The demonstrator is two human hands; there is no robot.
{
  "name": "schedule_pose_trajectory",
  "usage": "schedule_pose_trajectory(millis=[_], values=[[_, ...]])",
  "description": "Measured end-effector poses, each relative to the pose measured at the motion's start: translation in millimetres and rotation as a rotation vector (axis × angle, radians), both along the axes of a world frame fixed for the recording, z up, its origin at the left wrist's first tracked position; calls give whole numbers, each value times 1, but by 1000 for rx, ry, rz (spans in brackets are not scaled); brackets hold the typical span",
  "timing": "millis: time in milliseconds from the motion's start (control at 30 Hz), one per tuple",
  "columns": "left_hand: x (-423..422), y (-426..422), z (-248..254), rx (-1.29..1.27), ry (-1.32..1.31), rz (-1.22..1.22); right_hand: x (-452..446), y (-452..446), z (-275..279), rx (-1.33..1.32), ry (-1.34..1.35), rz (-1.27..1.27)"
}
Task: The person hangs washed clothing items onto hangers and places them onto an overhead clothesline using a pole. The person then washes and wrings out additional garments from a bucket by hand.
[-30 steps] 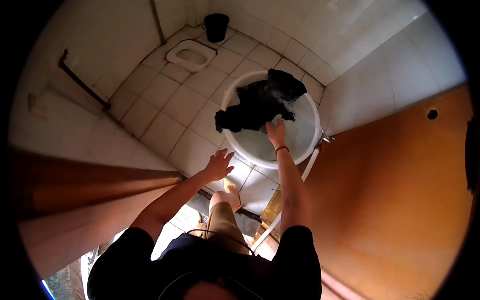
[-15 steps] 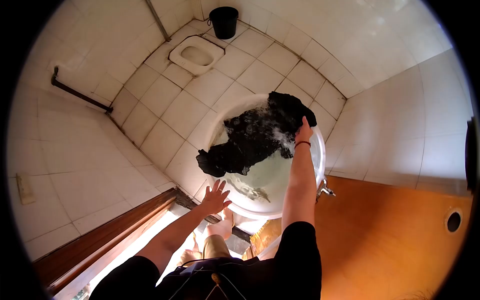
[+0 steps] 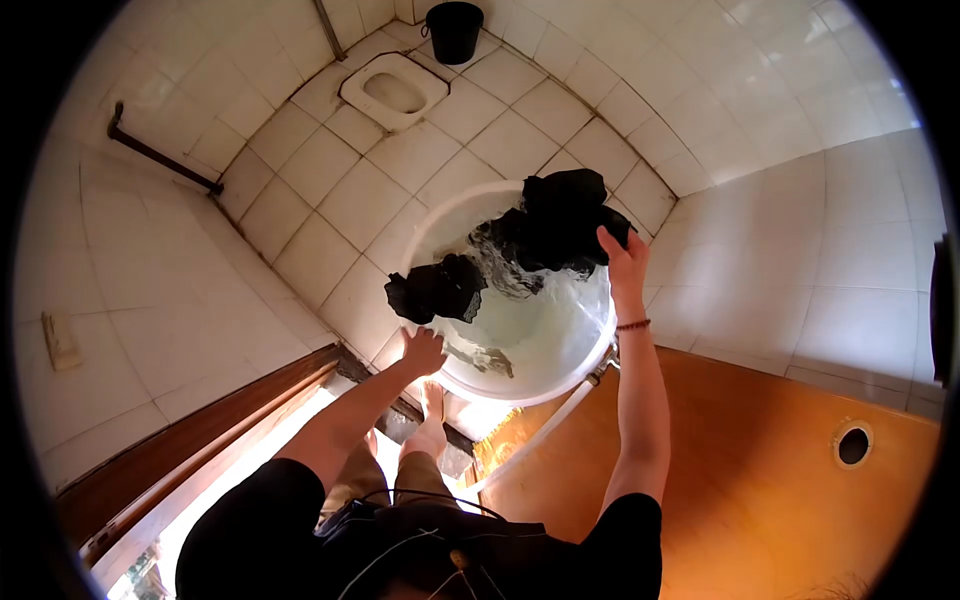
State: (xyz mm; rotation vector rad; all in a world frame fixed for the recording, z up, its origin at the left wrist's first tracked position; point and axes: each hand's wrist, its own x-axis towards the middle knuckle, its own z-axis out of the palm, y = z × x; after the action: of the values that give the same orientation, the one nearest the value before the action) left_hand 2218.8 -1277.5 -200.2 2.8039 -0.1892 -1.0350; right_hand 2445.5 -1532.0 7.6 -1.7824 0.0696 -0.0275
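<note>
A wet black cloth (image 3: 565, 215), apparently a garment, lies across the white tub (image 3: 560, 396), which holds cloudy water (image 3: 530, 345). Part of it dips under the surface, and its left end bunches over the tub's left rim. At the right rim, my right hand (image 3: 625, 265) grips the cloth's right end, thumb uppermost. My left hand (image 3: 423, 352) is closed at the lower left rim, just below the cloth's left end. Whether its curled fingers hold the rim or the cloth's edge is hidden.
A tap (image 3: 603, 372) stands beside the tub near an orange-brown panel (image 3: 730, 450) with a round hole. Farther off are a squat toilet (image 3: 395, 92) and a black bucket (image 3: 454, 33) on the tiled floor. A wooden door sill (image 3: 200, 435) runs along the left.
My left hand has gone from spread fingers to curled ones and moved up to the rim. The cloth's middle has sunk into the water, and its right part has bunched up.
</note>
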Motion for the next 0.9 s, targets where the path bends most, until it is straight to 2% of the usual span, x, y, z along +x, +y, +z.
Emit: schedule_pose_trajectory(millis=[67, 133, 200, 267, 333, 400, 467, 533, 600, 633, 667, 733, 767, 867, 900], values=[[22, -11, -7, -406, -236, 297, -27, 11, 9, 234, 9, -8], [64, -28, 27, -1142, 283, 852, -53, 19, -2, 262, 25, -5], [99, -46, 61, -1408, 550, 1356, -78, 25, -33, 96, 5, -29], [122, -53, 82, -1589, 627, 1372, -104, 32, -64, 108, -8, 7], [136, -58, 63, -1554, 682, 1320, -129, 40, -84, 30, -60, 48], [132, -61, 55, -1514, 735, 1272, -148, 39, -91, -377, 1, 112], [121, -60, 59, -1167, 469, 988, -159, 39, -106, -608, 150, 154], [107, -63, 29, -1056, 436, 1007, -166, 38, -116, -1008, 192, 296], [86, -68, -1, -501, -330, 880, -169, 45, -129, -1037, 267, 284], [81, -68, 7, -535, -542, 812, -170, 48, -138, -1073, 330, 274], [80, -68, 15, -533, -539, 813, -173, 49, -153, -1072, 334, 276], [79, -65, 22, -344, -399, 419, -179, 51, -188, -951, 221, 225], [80, -66, 21, -239, -306, 309, -179, 52, -198, -980, 282, 231], [86, -62, -5, -243, -162, 231, -172, 49, -223, -949, 385, 285], [85, -62, -15, -233, -186, 220, -170, 48, -238, -1007, 434, 311]])
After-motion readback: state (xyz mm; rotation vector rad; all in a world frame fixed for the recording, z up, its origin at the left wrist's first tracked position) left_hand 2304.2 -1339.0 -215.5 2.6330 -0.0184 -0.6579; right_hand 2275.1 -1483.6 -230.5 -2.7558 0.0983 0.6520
